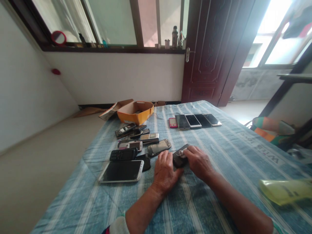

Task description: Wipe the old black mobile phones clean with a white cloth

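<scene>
A dark mobile phone (179, 160) lies slanted on the cloth between my two hands. My left hand (163, 172) grips its left side, with the thumb along the near edge. Pinched in my right hand (199, 163) is a small white wad, like tissue (182, 152), pressed against the phone's upper face. Just left of my hands lies a phone with a grey screen (159, 148). Beyond it several older keypad phones are heaped, among them a black one (123, 154). A large white-framed phone (122, 171) lies nearest on that side.
An orange box (136, 112) with its lid open stands at the far left of the striped blue cloth (214, 201). Several phones lie in a row at the back right, with a pink one (173, 123) at its left end. A yellow translucent packet (285, 191) lies at right.
</scene>
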